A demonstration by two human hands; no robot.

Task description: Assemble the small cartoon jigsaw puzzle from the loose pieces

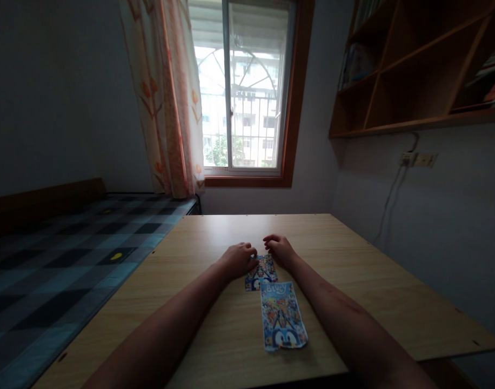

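A small colourful cartoon picture (263,266) lies on the pale wooden table (215,335), partly under my left hand (239,259). That hand's bent fingers reach its upper left edge, and the thumb rests at its left side, apart from the fingers. Just beyond the upper right corner is my right hand (279,248), fingers curved and slightly apart, with nothing visible in them. Closer to me lies a larger printed sheet (283,319) marked "Bluey", its bottom edge ragged and curling. Its top overlaps or touches the lower edge of the small picture; I cannot tell which.
A bed with a checked cover (109,254) borders the table's left side. Behind the table are a window (251,108) and a flowered curtain (166,108). Wooden shelves (417,70) hang on the right wall, above a socket (423,160) with a dangling cord.
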